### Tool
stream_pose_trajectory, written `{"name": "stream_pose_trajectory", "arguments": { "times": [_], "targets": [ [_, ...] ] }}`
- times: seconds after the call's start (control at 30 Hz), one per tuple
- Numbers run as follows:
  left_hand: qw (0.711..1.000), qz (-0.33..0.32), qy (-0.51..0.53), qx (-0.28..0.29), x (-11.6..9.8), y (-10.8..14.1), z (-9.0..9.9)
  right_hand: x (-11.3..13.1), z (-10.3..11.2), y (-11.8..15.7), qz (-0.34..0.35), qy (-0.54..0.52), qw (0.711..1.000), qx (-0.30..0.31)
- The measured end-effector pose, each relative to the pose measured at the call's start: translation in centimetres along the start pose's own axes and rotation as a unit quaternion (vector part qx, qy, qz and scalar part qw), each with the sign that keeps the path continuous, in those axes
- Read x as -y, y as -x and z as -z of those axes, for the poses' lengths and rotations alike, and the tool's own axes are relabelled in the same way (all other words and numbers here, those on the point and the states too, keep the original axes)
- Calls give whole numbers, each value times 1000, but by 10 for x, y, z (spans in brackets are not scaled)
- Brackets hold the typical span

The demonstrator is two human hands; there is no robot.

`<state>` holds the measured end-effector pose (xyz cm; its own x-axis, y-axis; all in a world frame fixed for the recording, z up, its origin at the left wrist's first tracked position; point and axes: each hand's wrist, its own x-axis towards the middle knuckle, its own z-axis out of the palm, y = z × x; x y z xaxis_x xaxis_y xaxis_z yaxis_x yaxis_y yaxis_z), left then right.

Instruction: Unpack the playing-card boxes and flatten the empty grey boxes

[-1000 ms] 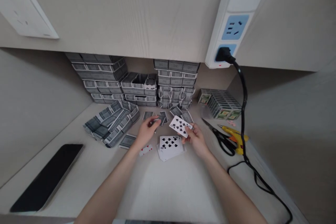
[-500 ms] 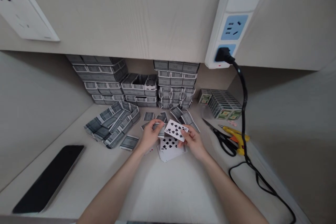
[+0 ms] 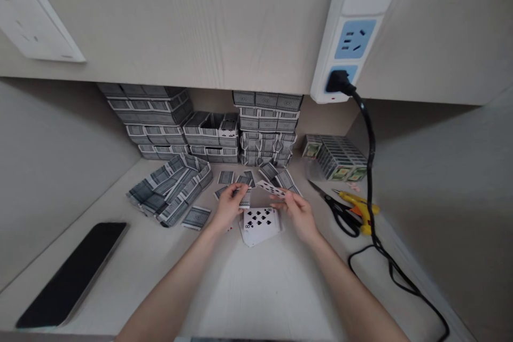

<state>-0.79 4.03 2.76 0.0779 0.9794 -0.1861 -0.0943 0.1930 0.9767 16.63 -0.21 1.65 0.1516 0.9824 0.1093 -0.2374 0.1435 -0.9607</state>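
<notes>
My left hand (image 3: 231, 204) is closed on a patterned playing card (image 3: 245, 199), holding it by its upper edge. Pinched in my right hand (image 3: 295, 211) is another playing card (image 3: 271, 188), tilted, with black spade pips showing. Below and between the hands lies a pile of face-up cards (image 3: 261, 227), an eight of spades on top. Loose cards (image 3: 226, 177) with grey patterned backs lie beyond the hands, and one more card (image 3: 196, 217) rests left of my left wrist. A tray-shaped structure of joined cards (image 3: 170, 187) stands farther left.
Stacked card structures (image 3: 267, 123) line the back under a panel. Boxed card decks (image 3: 340, 157) stand back right. Black scissors (image 3: 340, 216) and a yellow-handled tool (image 3: 363, 211) lie right, near a black cable (image 3: 372, 160) hanging from a power strip (image 3: 352, 37). A black phone (image 3: 74, 275) lies left.
My right hand has tilted its card from nearly face-on to a shallow angle and lifted clear of the pile, so the eight of spades shows fully. My left hand keeps its card.
</notes>
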Motion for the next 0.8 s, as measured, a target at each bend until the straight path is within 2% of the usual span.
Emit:
{"name": "stream_pose_trajectory", "arguments": {
  "times": [0.2,0.33,0.5,0.8],
  "targets": [
    [998,31,48,16,1,-2,2,11,-2,4,53,91,993,54],
    [999,29,41,2,-1,-2,2,7,-4,6,45,73,994,61],
    [1000,12,16,5,-2,-1,3,-2,-2,5,50,68,991,102],
    [1000,-5,-17,0,1,-2,3,-7,1,1,93,87,988,87]
  ]
}}
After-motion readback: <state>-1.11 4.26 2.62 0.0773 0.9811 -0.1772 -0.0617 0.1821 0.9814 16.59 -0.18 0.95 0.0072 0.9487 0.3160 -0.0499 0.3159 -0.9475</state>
